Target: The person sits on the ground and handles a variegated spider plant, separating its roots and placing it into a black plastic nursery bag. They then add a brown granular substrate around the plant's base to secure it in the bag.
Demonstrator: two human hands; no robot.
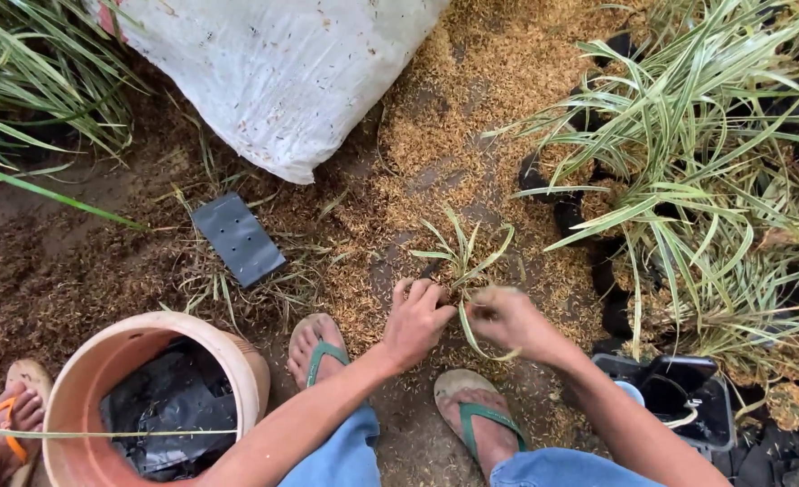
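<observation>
Seedling (461,255) pinched by left hand (417,320) and right hand (505,317), each grip closed on leaves.

A large white woven sack (282,77), bulging and speckled with husks, lies at the top of the ground. Below it to the left, a flat black plastic planting bag (237,239) with small punched holes lies apart.
</observation>
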